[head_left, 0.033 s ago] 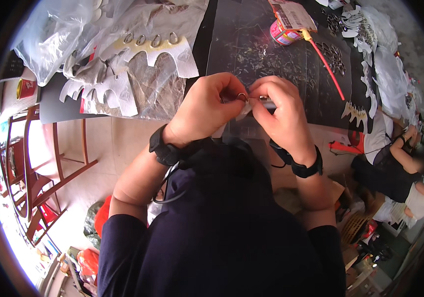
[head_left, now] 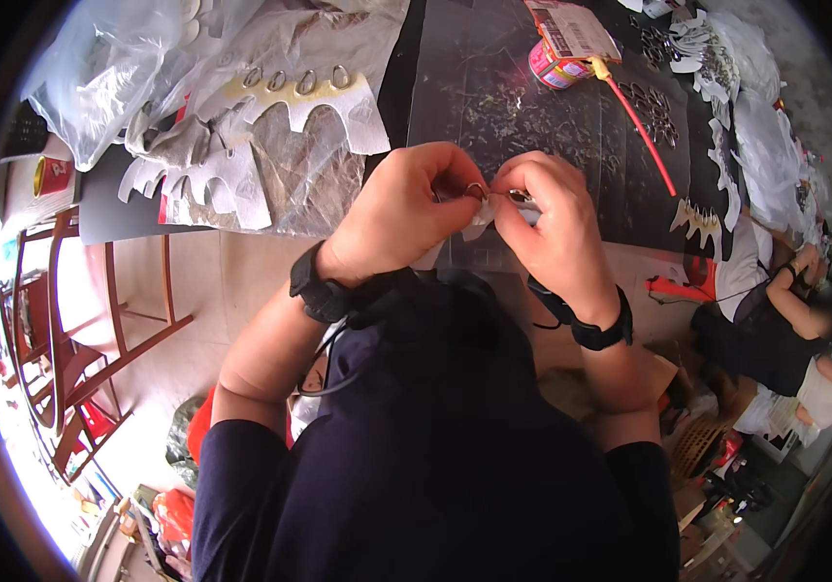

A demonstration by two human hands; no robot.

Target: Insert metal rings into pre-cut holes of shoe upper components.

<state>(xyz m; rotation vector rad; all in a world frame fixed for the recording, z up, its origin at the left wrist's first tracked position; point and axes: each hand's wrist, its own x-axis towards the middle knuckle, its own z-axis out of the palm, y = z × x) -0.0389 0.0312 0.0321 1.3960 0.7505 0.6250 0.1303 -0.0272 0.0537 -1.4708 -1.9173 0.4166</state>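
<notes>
Left hand [head_left: 411, 199]: thumb and forefinger pinched on a small metal ring [head_left: 475, 185], which sits at the near edge of the counter [head_left: 464, 58]. Right hand [head_left: 554, 209]: fingertips just beside the left's, closed on a metal piece [head_left: 521, 196]; I cannot tell its full shape. Ahead and left, I log a white strip [head_left: 367, 116] with four metal loops [head_left: 333, 76] along its far edge; ahead and right, a tub [head_left: 556, 71] and red stick [head_left: 644, 131].
</notes>
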